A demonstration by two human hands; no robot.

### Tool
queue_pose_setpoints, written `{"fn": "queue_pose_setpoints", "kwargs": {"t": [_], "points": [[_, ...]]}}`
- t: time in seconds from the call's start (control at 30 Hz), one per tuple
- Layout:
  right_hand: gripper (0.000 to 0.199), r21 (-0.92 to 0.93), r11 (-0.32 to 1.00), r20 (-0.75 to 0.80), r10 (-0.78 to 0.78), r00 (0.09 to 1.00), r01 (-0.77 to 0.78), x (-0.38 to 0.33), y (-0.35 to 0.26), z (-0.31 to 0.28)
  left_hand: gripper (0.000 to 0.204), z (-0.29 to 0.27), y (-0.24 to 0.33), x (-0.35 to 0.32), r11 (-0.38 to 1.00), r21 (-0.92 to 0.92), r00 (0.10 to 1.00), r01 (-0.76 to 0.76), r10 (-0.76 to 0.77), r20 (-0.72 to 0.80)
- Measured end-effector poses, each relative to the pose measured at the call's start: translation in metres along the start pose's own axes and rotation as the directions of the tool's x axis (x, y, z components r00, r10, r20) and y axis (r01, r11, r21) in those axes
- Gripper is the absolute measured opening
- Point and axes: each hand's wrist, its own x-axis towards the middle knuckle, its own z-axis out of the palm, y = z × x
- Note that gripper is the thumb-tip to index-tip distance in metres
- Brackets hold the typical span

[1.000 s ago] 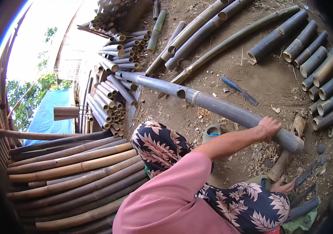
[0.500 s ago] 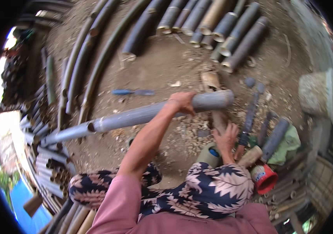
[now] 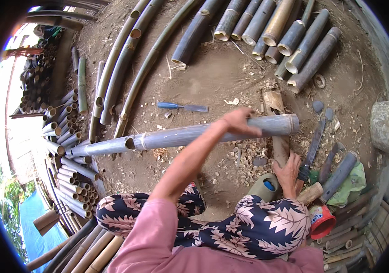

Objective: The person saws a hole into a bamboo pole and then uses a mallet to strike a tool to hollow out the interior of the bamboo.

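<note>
A long grey bamboo pole [image 3: 181, 139] lies across in front of me, with a notch cut in it left of the middle. Its right end rests over a brown wooden block [image 3: 280, 146]. My left hand [image 3: 242, 123] is on top of the pole near that end, slightly blurred, its fingers spread apart. My right hand [image 3: 287, 172] is closed around the near end of the block, below the pole. Right beside it lies a long-bladed knife [image 3: 313, 143]. Beyond the pole, a blue-handled chisel [image 3: 183, 107] lies on the dirt.
Cut bamboo tubes [image 3: 301, 52] lie at the far side, long poles [image 3: 142, 75] at the far left. Stacked bamboo [image 3: 74, 189] stands at the left. A red tub [image 3: 322, 223], a green plastic bag [image 3: 348, 182] and a whitish bucket [image 3: 387, 120] are on the right. Wood chips [image 3: 231, 166] litter the ground.
The view has shifted, so everything sits farther right in the picture. My left hand's fingers have loosened from around the pole and spread. My right hand stays at the block.
</note>
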Motion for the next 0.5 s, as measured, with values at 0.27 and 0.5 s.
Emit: {"fn": "queue_pose_setpoints", "kwargs": {"t": [0.27,0.5], "points": [[0.054,0.026,0.981,-0.250,0.191,0.949,-0.191,-0.024,0.061,-0.045,0.044,-0.069,-0.201,-0.077,0.522,0.777,0.935,0.351,-0.153,-0.320],[0.056,-0.003,0.926,-0.115,0.375,0.920,-0.377,-0.020,0.080,-0.049,0.022,-0.097,-0.123,-0.018,0.601,0.784,0.973,0.151,0.047,-0.224]]}}
